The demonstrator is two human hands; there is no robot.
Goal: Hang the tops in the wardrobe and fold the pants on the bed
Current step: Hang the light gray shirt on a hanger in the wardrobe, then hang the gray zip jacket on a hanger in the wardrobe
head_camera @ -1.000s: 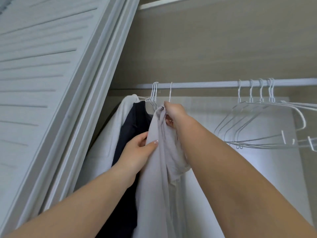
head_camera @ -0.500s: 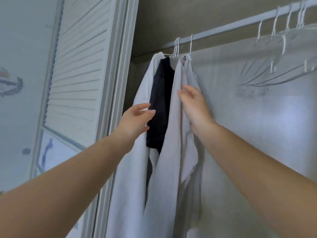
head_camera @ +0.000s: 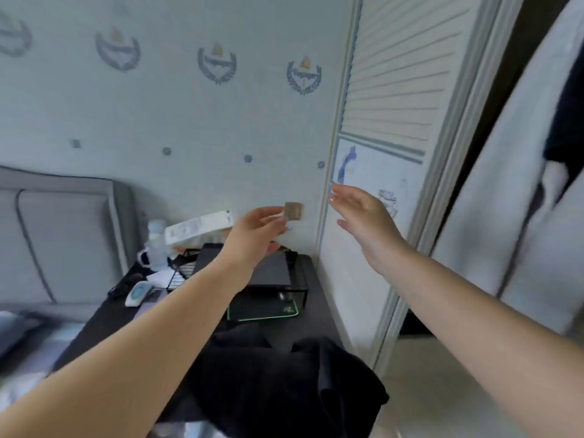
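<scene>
Both my left hand (head_camera: 256, 235) and right hand (head_camera: 363, 222) hang open and empty, ready, I judge, for the dark garment (head_camera: 284, 384) draped over the counter's (head_camera: 319, 298) near edge.

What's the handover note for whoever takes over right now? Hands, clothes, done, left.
Left hand: open, holding nothing, raised over the black table.
Right hand: open, empty, in front of the wardrobe door.
Done: light tops and a dark top hang in the wardrobe at the right edge.
Left: a black garment lies draped over the table's near end; top or pants, cannot tell. Pick it up next, probably. The bed is at left.
</scene>
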